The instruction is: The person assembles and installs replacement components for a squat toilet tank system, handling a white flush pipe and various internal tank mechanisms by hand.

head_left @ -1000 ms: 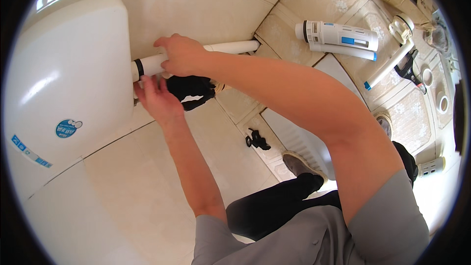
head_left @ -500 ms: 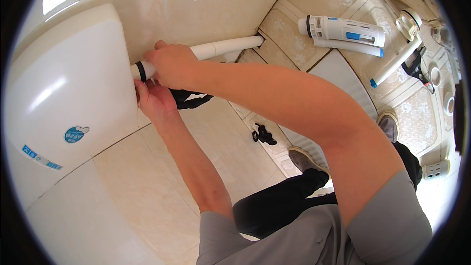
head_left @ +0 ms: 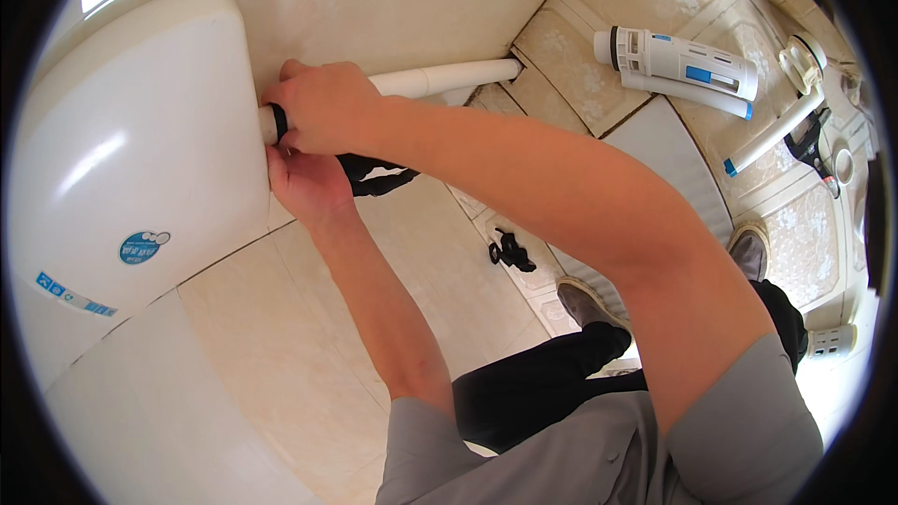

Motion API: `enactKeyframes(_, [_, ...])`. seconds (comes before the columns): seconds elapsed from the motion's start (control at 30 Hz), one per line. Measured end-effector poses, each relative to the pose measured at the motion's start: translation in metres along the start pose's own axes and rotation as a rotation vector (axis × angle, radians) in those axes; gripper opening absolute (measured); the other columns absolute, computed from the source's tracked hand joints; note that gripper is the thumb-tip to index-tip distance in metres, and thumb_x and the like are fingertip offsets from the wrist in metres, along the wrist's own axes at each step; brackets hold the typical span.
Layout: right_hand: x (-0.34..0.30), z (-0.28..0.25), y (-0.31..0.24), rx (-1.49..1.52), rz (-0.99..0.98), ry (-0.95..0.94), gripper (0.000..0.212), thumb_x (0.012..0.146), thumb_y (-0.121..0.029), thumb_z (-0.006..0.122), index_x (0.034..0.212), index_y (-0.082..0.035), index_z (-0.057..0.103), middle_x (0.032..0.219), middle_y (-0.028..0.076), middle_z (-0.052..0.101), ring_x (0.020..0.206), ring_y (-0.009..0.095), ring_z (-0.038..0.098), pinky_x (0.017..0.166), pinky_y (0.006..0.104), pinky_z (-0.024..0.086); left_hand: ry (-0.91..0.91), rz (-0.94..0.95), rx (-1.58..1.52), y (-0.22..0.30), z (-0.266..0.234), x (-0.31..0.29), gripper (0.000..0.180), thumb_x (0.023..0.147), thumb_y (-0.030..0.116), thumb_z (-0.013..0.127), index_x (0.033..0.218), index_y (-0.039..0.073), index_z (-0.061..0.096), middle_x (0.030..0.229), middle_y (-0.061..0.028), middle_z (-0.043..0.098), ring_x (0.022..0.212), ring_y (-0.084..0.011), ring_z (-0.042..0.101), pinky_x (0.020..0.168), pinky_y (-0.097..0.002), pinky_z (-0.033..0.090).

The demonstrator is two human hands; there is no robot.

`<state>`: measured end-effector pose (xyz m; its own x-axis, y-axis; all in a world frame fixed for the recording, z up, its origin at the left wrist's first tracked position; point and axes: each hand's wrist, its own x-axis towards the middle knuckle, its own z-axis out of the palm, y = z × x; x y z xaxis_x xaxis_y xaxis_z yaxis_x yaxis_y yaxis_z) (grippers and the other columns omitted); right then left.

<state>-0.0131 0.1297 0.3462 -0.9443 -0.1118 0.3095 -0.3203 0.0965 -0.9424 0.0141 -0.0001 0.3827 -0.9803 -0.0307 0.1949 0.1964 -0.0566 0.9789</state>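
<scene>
Both hands have crept rightward; right hand (head_left: 323, 108) grips the white pipe (head_left: 444, 78); left hand (head_left: 304, 182) fingers hidden, grip unclear.

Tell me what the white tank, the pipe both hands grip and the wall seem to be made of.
White tank: probably moulded plastic, smooth semi-gloss with soft highlights and rounded edges. Pipe: looks like white plastic, matte, with a black ring that may be rubber. Wall: glazed ceramic tile, glossy reflections and grout lines.
</scene>
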Motion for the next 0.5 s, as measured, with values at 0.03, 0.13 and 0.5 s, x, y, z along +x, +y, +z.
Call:
enactKeyframes(0.03, [0.0,-0.001,0.003,0.053,-0.026,0.016,0.047,0.081,-0.033,0.073,0.125,-0.018,0.066,0.112,0.007,0.06,0.09,0.027,0.068,0.073,0.0398,0.055,0.002,0.005,0.001,0.0,-0.003,0.002,0.034,0.108,0.022,0.04,0.135,0.002,0.047,0.13,-0.0097,0.056,0.122,-0.0203,0.052,0.105,-0.0393,0.043])
enactKeyframes(0.13, [-0.001,-0.002,0.01,0.103,-0.057,0.051,0.047,0.081,-0.033,0.074,0.125,-0.019,0.067,0.115,0.007,0.06,0.095,0.027,0.067,0.077,0.0395,0.055,-0.027,0.142,0.201,-0.003,-0.002,0.005,0.033,0.108,0.018,0.042,0.136,0.003,0.046,0.134,-0.0101,0.055,0.124,-0.0205,0.052,0.104,-0.0391,0.044])
enactKeyframes(0.5, [-0.014,0.004,0.021,0.161,-0.043,0.051,0.046,0.081,-0.029,0.074,0.124,-0.015,0.066,0.12,0.006,0.059,0.098,0.027,0.066,0.081,0.0394,0.055,-0.076,0.061,0.234,-0.011,-0.005,-0.006,0.029,0.105,0.016,0.049,0.132,0.005,0.048,0.137,-0.0105,0.054,0.128,-0.023,0.051,0.107,-0.0393,0.043])
